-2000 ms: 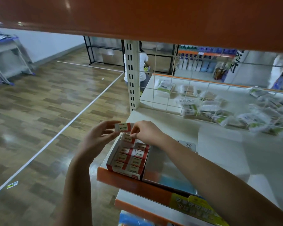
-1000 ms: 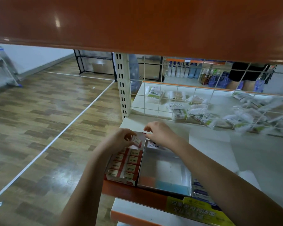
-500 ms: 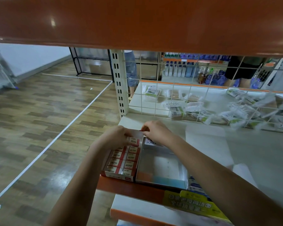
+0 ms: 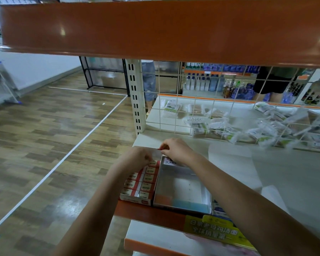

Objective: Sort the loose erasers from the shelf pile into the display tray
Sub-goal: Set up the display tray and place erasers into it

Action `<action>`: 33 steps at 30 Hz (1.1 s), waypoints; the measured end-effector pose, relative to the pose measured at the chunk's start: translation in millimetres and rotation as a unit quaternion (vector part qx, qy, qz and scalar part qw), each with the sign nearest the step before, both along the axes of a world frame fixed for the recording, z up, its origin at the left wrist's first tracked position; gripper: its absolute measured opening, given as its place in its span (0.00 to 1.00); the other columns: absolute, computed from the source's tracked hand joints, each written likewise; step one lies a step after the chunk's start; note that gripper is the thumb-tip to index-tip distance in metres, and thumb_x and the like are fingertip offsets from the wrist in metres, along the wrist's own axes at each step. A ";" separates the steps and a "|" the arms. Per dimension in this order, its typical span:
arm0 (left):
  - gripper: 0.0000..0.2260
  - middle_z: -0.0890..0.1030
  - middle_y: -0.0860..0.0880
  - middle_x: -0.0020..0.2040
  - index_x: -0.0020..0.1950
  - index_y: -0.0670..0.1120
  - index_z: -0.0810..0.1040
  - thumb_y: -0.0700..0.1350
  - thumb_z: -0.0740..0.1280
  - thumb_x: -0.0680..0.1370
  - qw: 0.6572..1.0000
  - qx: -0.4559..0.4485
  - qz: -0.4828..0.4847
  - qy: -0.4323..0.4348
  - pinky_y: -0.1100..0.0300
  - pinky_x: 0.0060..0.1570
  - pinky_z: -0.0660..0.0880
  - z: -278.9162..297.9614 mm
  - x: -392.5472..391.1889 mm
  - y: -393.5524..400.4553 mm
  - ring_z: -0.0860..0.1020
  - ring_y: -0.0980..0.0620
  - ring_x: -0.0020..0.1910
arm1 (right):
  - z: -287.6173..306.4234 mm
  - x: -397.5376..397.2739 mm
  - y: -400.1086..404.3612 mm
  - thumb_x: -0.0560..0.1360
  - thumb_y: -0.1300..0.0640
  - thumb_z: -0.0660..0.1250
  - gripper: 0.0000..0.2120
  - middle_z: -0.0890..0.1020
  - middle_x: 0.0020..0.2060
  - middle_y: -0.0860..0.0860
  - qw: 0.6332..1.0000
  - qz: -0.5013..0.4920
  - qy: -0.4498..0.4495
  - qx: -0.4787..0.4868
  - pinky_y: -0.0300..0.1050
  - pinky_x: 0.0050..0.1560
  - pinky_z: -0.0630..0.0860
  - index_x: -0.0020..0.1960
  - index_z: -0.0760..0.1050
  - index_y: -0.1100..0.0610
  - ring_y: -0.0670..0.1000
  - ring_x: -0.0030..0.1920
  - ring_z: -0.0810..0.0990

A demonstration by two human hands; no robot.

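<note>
The display tray [image 4: 126,197], a red and white carton, sits at the shelf's front left corner and holds rows of red-and-white erasers [image 4: 148,179]. My left hand [image 4: 137,158] is over the tray's back row, fingers curled on an eraser [image 4: 154,163] that lies in that row. My right hand [image 4: 176,150] is just behind the tray and pinches the top edge of its upright back flap [image 4: 156,154]. The far end of the tray is hidden by both hands.
An open silver box [image 4: 181,187] stands right beside the tray. A wire grid [image 4: 192,117] backs the shelf, with packets [image 4: 211,122] behind it. An orange upper shelf [image 4: 155,28] hangs overhead. Wooden floor lies to the left, and people stand beyond the grid.
My left hand carried an eraser down from above the tray into its back row. My right hand let go of that eraser and moved to the tray's back flap.
</note>
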State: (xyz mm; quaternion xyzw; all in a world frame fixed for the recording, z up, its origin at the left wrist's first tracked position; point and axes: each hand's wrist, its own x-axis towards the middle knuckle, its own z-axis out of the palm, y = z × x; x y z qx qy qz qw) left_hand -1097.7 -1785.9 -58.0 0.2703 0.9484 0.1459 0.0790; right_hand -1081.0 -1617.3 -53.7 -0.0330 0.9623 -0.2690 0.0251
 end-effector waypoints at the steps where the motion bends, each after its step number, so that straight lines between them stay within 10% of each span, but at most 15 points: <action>1: 0.07 0.82 0.49 0.48 0.50 0.46 0.82 0.44 0.65 0.77 1.000 -0.005 0.005 0.006 0.58 0.47 0.78 0.1 0.6 1.7 0.79 0.54 0.44 | 0.7 -0.6 1.0 0.77 0.56 0.64 0.11 0.80 0.55 0.54 1.000 0.006 -0.002 0.002 0.41 0.53 0.72 0.58 0.77 0.57 0.51 0.53 0.78; 15: 0.13 0.76 0.49 0.61 0.63 0.51 0.74 0.49 0.61 0.79 0.976 0.050 -0.138 0.163 0.54 0.55 0.74 60.0 -2.1 145.9 0.75 0.49 0.58 | 50.2 41.7 139.5 0.77 0.56 0.62 0.14 0.78 0.57 0.56 0.976 -0.095 0.087 0.178 0.50 0.56 0.72 0.62 0.75 0.56 0.55 0.58 0.75; 33: 0.22 0.68 0.44 0.69 0.70 0.50 0.66 0.56 0.59 0.79 0.889 -0.051 -0.431 0.147 0.49 0.62 0.65 44.1 227.9 533.8 0.66 0.43 0.67 | 32.3 356.4 438.8 0.78 0.52 0.60 0.20 0.70 0.67 0.57 0.845 -0.485 -0.051 0.219 0.51 0.63 0.68 0.69 0.67 0.56 0.58 0.66 0.69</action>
